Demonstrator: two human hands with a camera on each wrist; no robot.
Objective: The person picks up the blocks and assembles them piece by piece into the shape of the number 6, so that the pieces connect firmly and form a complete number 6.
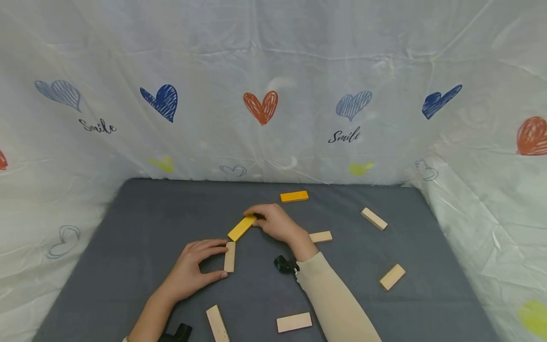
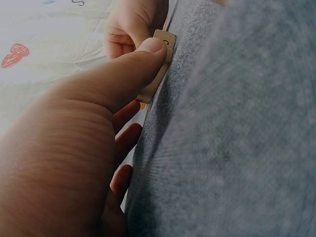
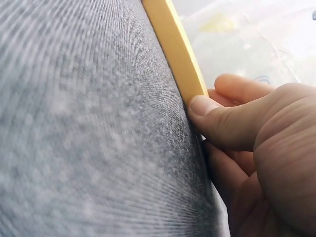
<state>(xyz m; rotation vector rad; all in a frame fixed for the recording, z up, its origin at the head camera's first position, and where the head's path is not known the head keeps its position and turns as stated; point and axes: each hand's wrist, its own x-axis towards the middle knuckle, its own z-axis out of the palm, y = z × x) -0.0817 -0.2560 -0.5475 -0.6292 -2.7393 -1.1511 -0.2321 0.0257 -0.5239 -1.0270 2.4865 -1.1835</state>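
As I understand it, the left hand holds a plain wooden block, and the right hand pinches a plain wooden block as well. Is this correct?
Not entirely: the right hand pinches a yellow block, not a plain one, as the head view shows. The left hand does hold a plain wooden block.

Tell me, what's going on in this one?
A person's left hand pinches a pale block, while the right hand grips the end of a yellow block. The two blocks lie at an angle, ends close together; whether they touch is hard to tell. Another yellow block and five more pale blocks lie about on the dark grey cloth.
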